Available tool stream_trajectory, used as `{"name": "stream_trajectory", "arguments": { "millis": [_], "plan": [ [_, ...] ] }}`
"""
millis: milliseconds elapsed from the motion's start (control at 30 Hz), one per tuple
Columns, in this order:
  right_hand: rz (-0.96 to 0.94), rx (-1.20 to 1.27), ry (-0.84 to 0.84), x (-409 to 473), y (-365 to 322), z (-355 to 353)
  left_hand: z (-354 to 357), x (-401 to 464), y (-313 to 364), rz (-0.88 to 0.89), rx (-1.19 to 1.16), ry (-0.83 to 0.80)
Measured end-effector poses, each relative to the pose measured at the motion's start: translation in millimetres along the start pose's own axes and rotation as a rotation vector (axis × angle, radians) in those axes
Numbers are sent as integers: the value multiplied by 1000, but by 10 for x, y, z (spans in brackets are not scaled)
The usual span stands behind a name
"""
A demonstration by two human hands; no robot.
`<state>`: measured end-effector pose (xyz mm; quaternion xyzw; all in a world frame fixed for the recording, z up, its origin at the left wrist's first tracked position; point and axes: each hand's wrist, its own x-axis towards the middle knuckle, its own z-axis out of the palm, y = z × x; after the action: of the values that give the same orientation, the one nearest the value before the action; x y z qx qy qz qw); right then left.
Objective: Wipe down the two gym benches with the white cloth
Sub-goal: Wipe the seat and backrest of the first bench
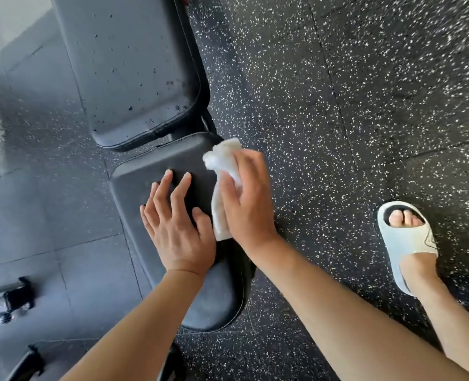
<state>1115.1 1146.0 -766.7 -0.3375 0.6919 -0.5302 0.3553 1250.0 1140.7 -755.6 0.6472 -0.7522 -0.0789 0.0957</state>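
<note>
Right hand [248, 199] gripping cloth [222, 193] (white)

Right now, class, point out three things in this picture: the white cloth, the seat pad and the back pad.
white cloth [222, 213]: head view, on the lower strip beside the right hand.
seat pad [134, 193]: head view, on the bare left part of its top.
back pad [129, 64]: head view, on the middle of its speckled surface.

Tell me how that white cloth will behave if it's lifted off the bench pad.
The white cloth looks floppy: it bunches and folds under the right hand. Probably light, since loosely curled fingers hold it. It likely drapes rather than slides off the seat pad. Whether it is damp cannot be told.
</note>
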Motion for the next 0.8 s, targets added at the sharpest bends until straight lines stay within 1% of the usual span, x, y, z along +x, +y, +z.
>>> {"name": "stream_trajectory", "arguments": {
  "millis": [67,167,267,367,433,500,633,800],
  "plan": [
    [-25,-27,-8,341,-47,74,2,3,-12,17,-2,4],
    [-63,-67,-57,367,-49,15,3,3,-18,19,0,6],
    [-98,-92,-142,5,33,-189,-10,9,-2,4,-5,-1],
    [-90,-99,-255,-470,94,-406,-24,9,15,-17,8,-23],
    [-83,-121,-300,-603,99,-486,-39,8,22,-33,16,-37],
    [-112,-181,-325,-496,91,-502,-46,10,22,-43,25,-55],
    [-267,-294,-363,35,-92,-359,-34,4,-2,-39,42,-63],
    [-423,-456,-515,576,-338,-80,-1,-25,-48,-25,45,-57]
  ]
}}
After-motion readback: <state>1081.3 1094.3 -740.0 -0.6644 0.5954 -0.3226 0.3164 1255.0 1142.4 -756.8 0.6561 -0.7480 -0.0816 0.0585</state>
